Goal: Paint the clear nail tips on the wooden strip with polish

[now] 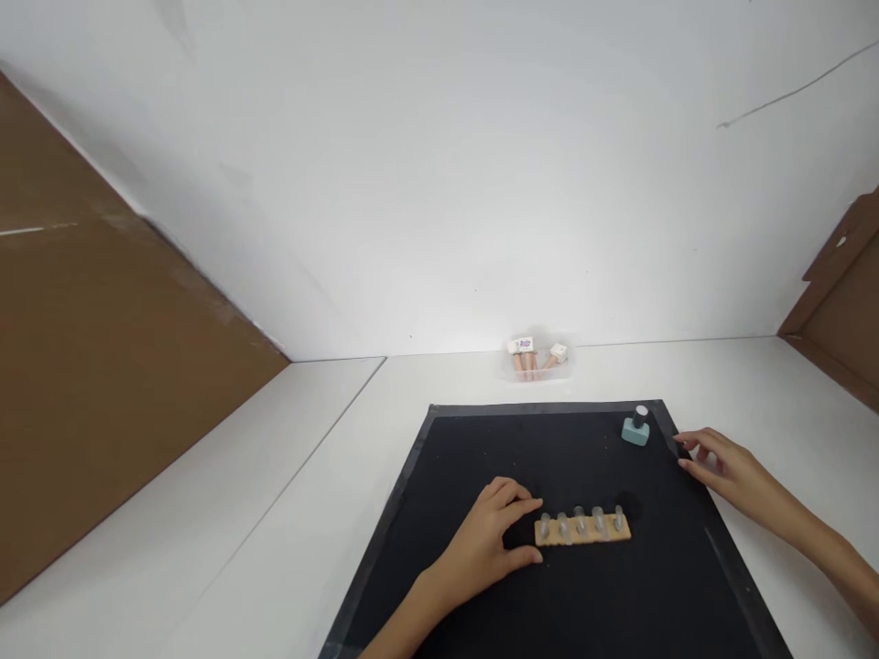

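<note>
My left hand (491, 538) rests on the black mat with thumb and forefinger spread around the left end of a small wooden strip (582, 539). Whether the fingertips touch the strip I cannot tell. Several clear nail-tip-like pieces (580, 522) stand in a row along it. Over the mat's right edge is my right hand (718, 469), its fingers bent and apart, with nothing visible held. Just left of it stands a pale teal nail polish bottle (635, 431) with a dark cap whose top is white.
The black mat (481, 448) lies on a white table (275, 513). Behind it, against the white wall, a clear plastic tray (539, 373) holds several pinkish sticks and small white boxes. Brown cardboard panels (124, 302) stand at the left and right.
</note>
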A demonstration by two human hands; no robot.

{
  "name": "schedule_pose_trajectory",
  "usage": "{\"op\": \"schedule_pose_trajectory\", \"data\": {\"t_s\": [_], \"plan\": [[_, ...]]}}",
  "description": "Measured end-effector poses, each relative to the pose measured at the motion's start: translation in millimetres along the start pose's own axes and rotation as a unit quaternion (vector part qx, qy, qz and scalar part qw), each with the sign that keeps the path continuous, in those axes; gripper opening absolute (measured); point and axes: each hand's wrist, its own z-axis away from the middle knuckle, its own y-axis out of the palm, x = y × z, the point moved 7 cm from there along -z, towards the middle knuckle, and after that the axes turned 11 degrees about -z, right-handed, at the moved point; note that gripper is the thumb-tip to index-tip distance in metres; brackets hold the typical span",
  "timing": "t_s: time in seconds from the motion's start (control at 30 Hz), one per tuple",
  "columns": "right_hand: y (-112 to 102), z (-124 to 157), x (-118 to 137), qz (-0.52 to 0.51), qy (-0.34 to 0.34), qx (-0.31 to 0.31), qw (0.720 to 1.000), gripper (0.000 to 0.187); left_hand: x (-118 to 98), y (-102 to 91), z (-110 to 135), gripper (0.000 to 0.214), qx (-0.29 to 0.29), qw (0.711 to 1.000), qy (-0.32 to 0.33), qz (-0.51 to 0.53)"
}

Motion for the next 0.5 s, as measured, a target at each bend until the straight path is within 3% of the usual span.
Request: {"op": "schedule_pose_trajectory", "data": {"t_s": [0.1,0.23,0.37,0.5], "plan": [[0.3,-0.4,-0.3,-0.003,-0.009,-0.001,1.0,0.034,8.2,-8.4,-0.4,0.052,0.012,1.0,0.0,0.02],[-1.0,-0.1,2.1,0.0,-0.012,-0.009,1.0,0.033,32.2,-36.7,-14.9,0.042,-0.027,0.999,-0.021,0.022],[-0.5,-0.7,4.2,0.008,-0.012,-0.014,1.0,0.035,70.5,-76.1,-52.0,0.017,-0.127,0.987,-0.095,-0.02],[0.6,-1.1,8.5,0.024,-0.026,-0.025,0.999,0.035,100.4,-104.7,-101.7,0.017,-0.18,0.97,-0.145,-0.07]]}}
